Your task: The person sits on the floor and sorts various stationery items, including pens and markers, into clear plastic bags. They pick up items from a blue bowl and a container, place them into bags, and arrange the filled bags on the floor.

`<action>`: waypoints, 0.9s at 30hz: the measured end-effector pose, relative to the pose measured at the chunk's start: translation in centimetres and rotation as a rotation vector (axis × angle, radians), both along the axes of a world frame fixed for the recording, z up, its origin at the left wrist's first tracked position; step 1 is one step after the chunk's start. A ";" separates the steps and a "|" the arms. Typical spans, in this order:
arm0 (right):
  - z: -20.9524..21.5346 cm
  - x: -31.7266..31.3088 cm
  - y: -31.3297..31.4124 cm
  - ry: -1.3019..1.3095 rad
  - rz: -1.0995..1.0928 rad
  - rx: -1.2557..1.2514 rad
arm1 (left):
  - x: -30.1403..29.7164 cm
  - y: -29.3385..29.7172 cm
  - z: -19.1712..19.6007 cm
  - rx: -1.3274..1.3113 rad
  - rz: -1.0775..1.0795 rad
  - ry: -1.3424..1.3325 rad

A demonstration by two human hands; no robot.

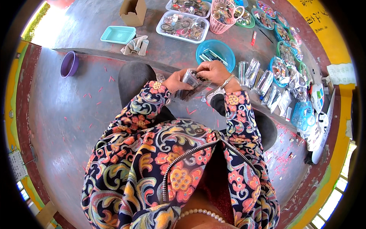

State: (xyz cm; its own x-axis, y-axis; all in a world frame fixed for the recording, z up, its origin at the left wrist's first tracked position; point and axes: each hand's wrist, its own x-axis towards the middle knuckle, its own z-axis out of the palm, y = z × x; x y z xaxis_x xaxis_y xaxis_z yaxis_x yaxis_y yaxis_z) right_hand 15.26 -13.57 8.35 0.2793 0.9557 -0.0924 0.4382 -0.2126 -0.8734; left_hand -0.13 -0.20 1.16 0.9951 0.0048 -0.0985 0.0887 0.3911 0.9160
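Two hands, one small clear bag held over your lap.

Your left hand (174, 81) cups the clear plastic bag (192, 83) from below, seemingly to keep its mouth up, while your right hand (214, 71) pinches the top edge with closed fingertips. Just beyond sits a blue bowl (225, 49) of small parts. More filled clear packets (263, 82) lie in a row to your right. White trays (164, 23) and a pink basket (223, 17) stand farther off, well apart. Nothing blocks your hands.
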 end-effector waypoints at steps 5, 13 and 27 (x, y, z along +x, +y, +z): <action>0.2 1.5 -0.7 0.156 -0.122 0.038 | -0.2 0.1 0.7 -0.141 0.018 0.070; 1.3 3.7 -2.2 0.397 -0.376 0.135 | -0.2 -0.1 0.6 -0.184 0.045 0.058; 0.8 4.5 -2.7 0.508 -0.555 0.284 | -0.1 0.0 -0.1 -0.172 0.067 0.095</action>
State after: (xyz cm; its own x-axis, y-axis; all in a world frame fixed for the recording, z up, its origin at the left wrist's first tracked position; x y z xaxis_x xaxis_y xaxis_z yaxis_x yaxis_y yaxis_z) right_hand 19.76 -16.27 9.12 0.7094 0.6962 -0.1099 -0.1316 -0.0223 -0.9911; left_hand -0.23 -0.22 1.08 0.9793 0.0456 -0.1972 0.1403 0.5493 0.8238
